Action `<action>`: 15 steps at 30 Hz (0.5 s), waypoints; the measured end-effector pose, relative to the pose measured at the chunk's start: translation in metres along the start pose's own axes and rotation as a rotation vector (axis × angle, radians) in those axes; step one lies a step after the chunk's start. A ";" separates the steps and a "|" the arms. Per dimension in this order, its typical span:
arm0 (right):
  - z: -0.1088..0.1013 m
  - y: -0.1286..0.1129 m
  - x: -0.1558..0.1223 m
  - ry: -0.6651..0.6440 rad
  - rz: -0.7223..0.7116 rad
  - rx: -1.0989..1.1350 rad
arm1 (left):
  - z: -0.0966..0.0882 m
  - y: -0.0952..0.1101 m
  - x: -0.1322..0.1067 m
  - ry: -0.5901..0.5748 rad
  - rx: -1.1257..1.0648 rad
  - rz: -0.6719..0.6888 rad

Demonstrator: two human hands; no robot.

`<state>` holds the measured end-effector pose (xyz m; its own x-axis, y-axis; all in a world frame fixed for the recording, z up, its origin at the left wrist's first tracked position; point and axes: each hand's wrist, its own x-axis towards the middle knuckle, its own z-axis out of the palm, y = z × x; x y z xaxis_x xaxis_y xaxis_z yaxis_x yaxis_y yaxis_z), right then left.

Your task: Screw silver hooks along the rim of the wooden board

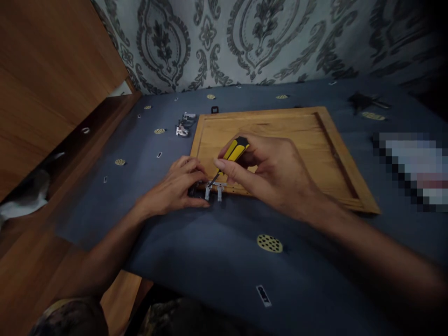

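Note:
A wooden cabinet door point(280, 126) lies flat with its recessed side up. Metal hinge parts point(220, 190) sit on its near edge, close to the left corner. My right hand point(276, 168) grips a yellow and black screwdriver point(235, 151), held at a slant. Its tip meets the hinge hardware by my left fingers. My left hand point(182, 183) is closed around the hinge at the door's corner, fingers above and thumb below. What lies inside that grip is partly hidden. Past the far left corner, loose metal hinges point(185, 125) rest on the cloth.
A dark blue cloth point(217, 242) with yellow printed motifs covers the surface. Beyond the door lies a small black square piece point(214, 109). A dark object point(366, 101) lies at the far right, above a blurred-out item point(416, 168). Wooden furniture point(52, 84) stands left; a patterned curtain point(210, 42) hangs behind.

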<state>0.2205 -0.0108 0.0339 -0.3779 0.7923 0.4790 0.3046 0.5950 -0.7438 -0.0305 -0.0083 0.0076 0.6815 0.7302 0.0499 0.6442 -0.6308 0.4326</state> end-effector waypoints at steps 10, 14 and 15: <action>0.004 0.002 -0.001 -0.016 0.012 -0.009 | 0.002 -0.001 -0.001 0.004 -0.009 0.000; 0.005 0.003 -0.002 -0.019 0.025 0.004 | 0.001 0.000 -0.001 -0.003 -0.011 -0.006; 0.005 0.003 -0.001 -0.022 0.027 0.000 | 0.001 0.000 -0.001 -0.005 -0.012 -0.006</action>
<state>0.2180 -0.0106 0.0286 -0.3883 0.8050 0.4486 0.3146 0.5734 -0.7565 -0.0310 -0.0093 0.0066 0.6791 0.7328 0.0430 0.6442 -0.6230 0.4438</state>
